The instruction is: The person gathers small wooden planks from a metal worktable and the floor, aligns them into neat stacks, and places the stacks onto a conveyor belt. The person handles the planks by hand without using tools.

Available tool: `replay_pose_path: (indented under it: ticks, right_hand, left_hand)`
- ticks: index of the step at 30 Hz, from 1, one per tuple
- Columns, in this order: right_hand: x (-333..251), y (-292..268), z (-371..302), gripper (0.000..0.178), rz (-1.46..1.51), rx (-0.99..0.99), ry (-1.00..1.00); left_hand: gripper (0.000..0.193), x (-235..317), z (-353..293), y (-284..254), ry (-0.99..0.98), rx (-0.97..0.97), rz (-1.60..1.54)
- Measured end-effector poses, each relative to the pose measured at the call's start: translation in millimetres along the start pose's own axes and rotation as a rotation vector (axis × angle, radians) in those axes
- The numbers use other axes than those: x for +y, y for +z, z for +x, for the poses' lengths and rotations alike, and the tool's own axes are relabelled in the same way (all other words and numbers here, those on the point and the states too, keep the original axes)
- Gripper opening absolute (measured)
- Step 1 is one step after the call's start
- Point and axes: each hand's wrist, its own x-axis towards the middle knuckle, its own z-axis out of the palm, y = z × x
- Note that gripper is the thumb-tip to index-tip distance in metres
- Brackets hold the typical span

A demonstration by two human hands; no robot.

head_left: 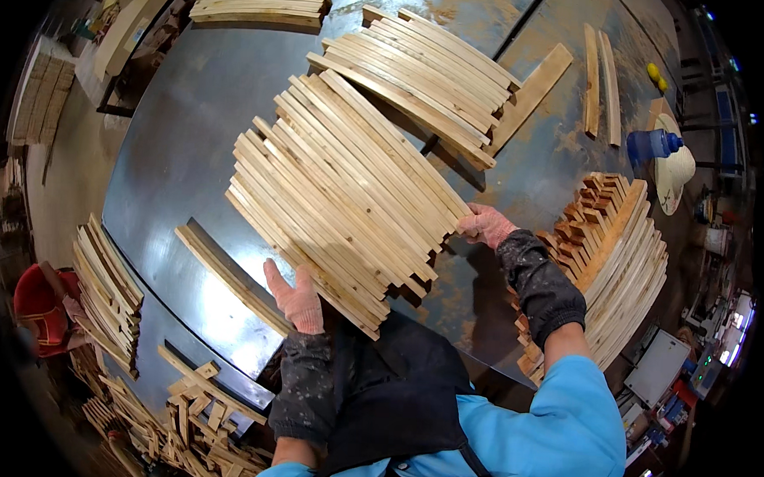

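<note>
A wide row of several pale wooden slats (pixel 342 187) lies side by side on the grey metal table (pixel 192 131). My left hand (pixel 296 296), in a pink glove, presses flat against the near left end of the row, fingers apart. My right hand (pixel 486 225), also gloved in pink, grips the right edge of the same slats. Dark sleeve covers wrap both forearms. A second bundle of slats (pixel 421 72) lies just beyond the first.
A single slat (pixel 229 271) lies near my left hand. Stacked slats (pixel 625 255) stand at the right, more stacks (pixel 107 279) at the left, offcuts (pixel 199 417) below. A blue bottle (pixel 650 145) and a straw hat (pixel 675 169) sit far right. A red stool (pixel 39 306) is at left.
</note>
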Motion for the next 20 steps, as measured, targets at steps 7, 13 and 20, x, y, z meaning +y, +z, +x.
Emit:
replay_pose_path:
  ticks: [7,13,20]
  right_hand:
    - [-35,11,-46,0.059,-0.080,0.025,0.005]
    - [-72,41,-102,0.052,-0.199,-0.046,-0.072]
    - [-61,16,-79,0.080,-0.115,-0.126,-0.101]
  left_hand:
    - [0.059,106,-33,59,-0.103,-0.706,-0.302]
    - [0.041,205,-32,158,-0.589,-0.980,-0.823]
    - [0.059,200,-48,94,-0.577,-1.080,-0.752]
